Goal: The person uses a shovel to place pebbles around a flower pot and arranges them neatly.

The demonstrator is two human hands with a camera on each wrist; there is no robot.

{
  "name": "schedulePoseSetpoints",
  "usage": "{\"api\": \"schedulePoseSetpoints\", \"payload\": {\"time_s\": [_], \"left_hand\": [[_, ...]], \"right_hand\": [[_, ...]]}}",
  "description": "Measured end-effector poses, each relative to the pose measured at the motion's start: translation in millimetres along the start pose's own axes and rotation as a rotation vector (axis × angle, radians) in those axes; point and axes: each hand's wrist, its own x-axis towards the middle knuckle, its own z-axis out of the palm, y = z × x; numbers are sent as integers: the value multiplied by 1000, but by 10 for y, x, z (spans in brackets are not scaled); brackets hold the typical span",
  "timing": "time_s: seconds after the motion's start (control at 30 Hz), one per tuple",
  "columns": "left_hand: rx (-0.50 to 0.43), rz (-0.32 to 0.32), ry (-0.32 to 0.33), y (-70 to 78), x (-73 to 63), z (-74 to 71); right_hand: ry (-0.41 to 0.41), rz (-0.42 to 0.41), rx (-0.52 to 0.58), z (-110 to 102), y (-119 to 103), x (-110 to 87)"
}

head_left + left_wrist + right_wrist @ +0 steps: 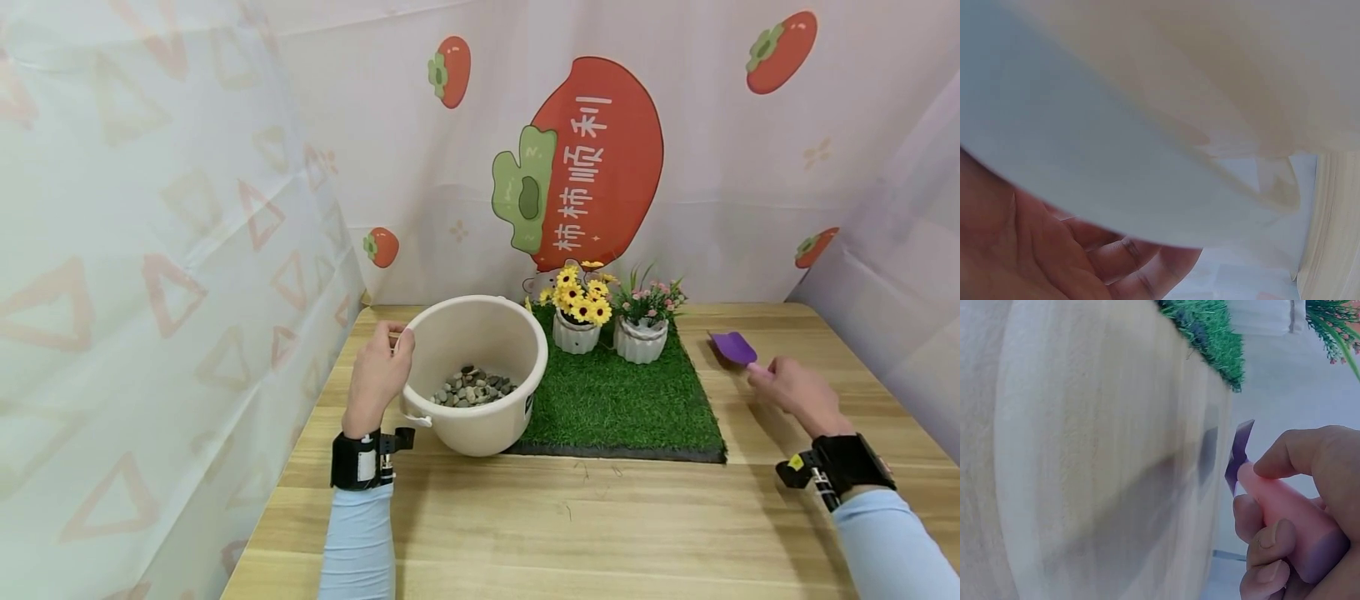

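Observation:
A cream bucket (480, 429) stands at the left of the table with grey and tan pebbles (472, 387) at its bottom. My left hand (378, 375) grips its left rim; in the left wrist view the bucket's pale wall (1116, 169) covers part of the curled fingers (1147, 269). On the right, my right hand (802, 392) holds a small toy shovel by its pink handle (1291, 519). The shovel's purple blade (733, 347) points away to the left, raised above the tabletop with its shadow below.
A green artificial turf mat (622, 408) lies between bucket and shovel. On its back part stand two white pots, one with yellow flowers (576, 333), one with pink flowers (641, 337). Printed cloth walls (712, 183) enclose the wooden table (540, 533).

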Motion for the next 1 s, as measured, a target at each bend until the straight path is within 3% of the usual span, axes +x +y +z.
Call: {"api": "schedulePoseSetpoints", "payload": {"time_s": [0.6,1.0], "left_hand": [[-1,-20,-10,0,13,-8],[-5,-11,-9,1,-16,-7]], "right_hand": [[56,-58,16,-199,-104,-116],[-57,-96,-6,-404,-195,-248]]}}
